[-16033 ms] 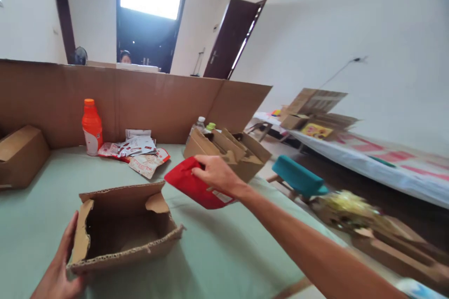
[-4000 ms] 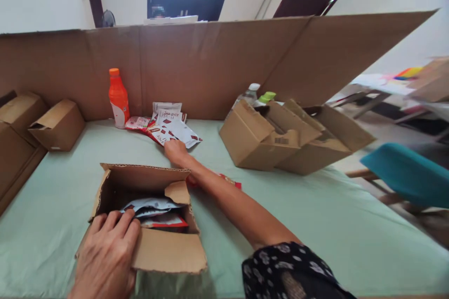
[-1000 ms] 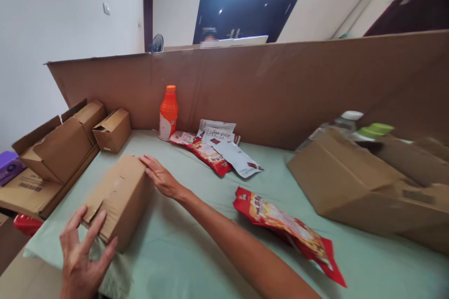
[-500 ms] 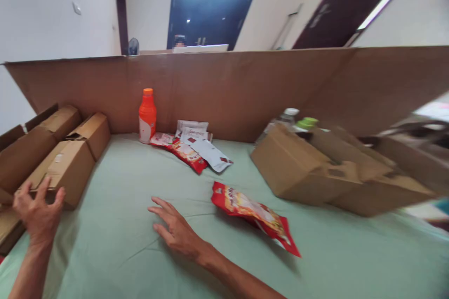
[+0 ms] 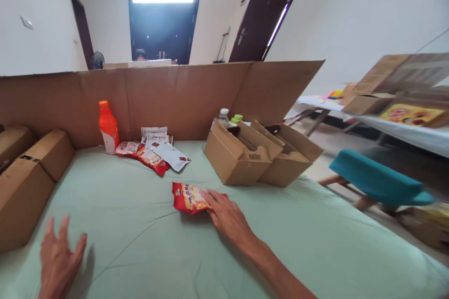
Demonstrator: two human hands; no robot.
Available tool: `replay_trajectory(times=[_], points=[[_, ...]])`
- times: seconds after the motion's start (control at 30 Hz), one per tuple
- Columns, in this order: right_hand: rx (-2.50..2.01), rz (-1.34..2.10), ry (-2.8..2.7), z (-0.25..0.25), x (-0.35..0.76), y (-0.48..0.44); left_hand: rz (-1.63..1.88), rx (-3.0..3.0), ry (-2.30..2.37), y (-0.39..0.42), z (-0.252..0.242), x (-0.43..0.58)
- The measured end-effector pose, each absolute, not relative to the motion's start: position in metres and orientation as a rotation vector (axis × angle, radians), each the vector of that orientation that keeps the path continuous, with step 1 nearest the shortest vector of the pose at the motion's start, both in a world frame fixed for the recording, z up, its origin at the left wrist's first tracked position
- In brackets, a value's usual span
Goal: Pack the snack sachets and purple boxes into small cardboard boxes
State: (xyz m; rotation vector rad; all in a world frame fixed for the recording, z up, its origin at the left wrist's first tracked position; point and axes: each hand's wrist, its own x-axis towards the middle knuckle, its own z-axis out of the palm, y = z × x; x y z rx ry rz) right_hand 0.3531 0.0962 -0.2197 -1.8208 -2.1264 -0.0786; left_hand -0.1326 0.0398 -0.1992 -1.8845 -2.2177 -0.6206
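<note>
My right hand [image 5: 229, 215] lies over the right part of a red snack bag [image 5: 189, 197], its fingers bent across the top and its thumb at the near side. The bag rests on the green cloth, with its right end partly covered by the hand. My left hand [image 5: 59, 254] is open over the cloth at lower left, fingers apart and holding nothing. Nearest to it is a closed cardboard box [image 5: 28, 196]. Farther back, another red snack bag [image 5: 152, 159] lies beside white pouches [image 5: 171, 155] and an orange bottle [image 5: 108, 128].
Two open cardboard boxes [image 5: 238, 163] stand at right, with a clear bottle [image 5: 222, 117] and a green-capped bottle [image 5: 237, 119] behind. A cardboard wall [image 5: 182, 98] closes the back. Beyond the right edge are a teal stool [image 5: 379, 177] and a table with boxes.
My right hand has moved right onto the red snack bag. My left hand has come away from the cardboard box and is over the cloth. The view has turned right.
</note>
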Motion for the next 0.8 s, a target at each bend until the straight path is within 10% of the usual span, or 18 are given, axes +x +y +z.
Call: replay_trajectory(times=[0.33,0.8], points=[[-1.375,0.416,-2.258,-0.167,0.342,0.087,-0.213,-2.061,-2.132,0.071,-0.224,-0.067],[-1.567,-0.153,-2.085,-0.068,0.285,0.203,0.078,-2.017,-2.05,0.078,-0.226,-0.069]])
